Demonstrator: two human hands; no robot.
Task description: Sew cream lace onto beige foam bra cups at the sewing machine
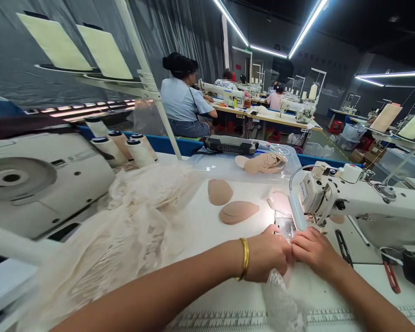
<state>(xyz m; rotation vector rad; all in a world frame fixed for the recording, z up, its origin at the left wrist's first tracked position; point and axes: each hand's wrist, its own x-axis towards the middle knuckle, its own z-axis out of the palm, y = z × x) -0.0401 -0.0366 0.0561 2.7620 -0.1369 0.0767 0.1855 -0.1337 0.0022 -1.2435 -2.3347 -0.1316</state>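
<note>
The strip of lace [280, 295] lies on the white table [207, 221] right under my hands, running from the bottom edge up toward the needle plate [285, 227] of the sewing machine [352, 198]. My left hand [268, 253] has its fingers curled down and closed on the lace just short of the plate; my right hand [313, 251] presses beside it, fingers bent over the same piece, the two hands touching at the knuckles. I judge this as the feeding step, with the fabric being lined up at the presser foot, which the hands and the machine head partly hide. The next move would call for even tension from both sides and fingertips kept clear of the needle, since the lace is thin, open-worked and apt to pucker. A gold bangle [244, 259] sits on the left wrist. Beyond the plate lie smooth, rounded beige foam cups [238, 212], one teardrop-shaped, another [220, 191] more oval, with more stacked in a clear tray [290, 159]. To the left a large heap of cream lace [131, 230] is soft and crumpled, with thread cones [138, 147] behind it. Further off, a person in a blue shirt [181, 99] sits at another machine.
</note>
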